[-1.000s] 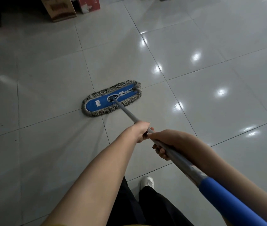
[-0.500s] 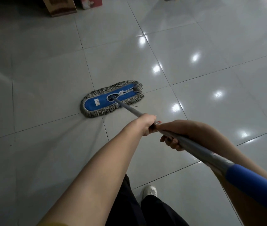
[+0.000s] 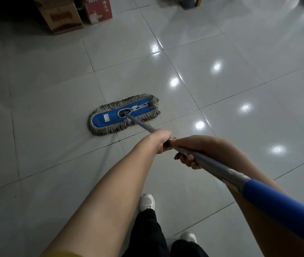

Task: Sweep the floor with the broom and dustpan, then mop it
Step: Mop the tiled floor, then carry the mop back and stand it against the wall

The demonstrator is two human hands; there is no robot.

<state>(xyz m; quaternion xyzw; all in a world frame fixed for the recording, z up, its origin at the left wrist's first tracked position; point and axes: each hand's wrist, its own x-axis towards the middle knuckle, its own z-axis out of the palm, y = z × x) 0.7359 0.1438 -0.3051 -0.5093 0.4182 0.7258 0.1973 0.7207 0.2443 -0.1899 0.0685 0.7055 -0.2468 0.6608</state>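
Mop head (image 3: 124, 114): lay flat on the tiled floor (image 3: 240, 52), ahead of both hands and to the left, across a grout line.
Long axis of head: ran from near-left to far-right, almost crosswise to the pole.
Pole (image 3: 143, 125): grey; rose from the middle of the head, back and to the right, up to the blue grip (image 3: 281, 203) close to the camera.
Left hand (image 3: 163, 140): wrapped around the pole from above, fingers closed on it; nearer of the two to the head.
Right hand (image 3: 190, 154): just behind the left one, almost touching it; curled around the pole from below.
Step, as judged: mopping part of the task in progress.
Next stroke, as judged: probably needed a push or pull along the line of the pole, with the front hand steering the head.
Far edge: cardboard box (image 3: 62, 17) and red box (image 3: 98, 10) stood well beyond the head.
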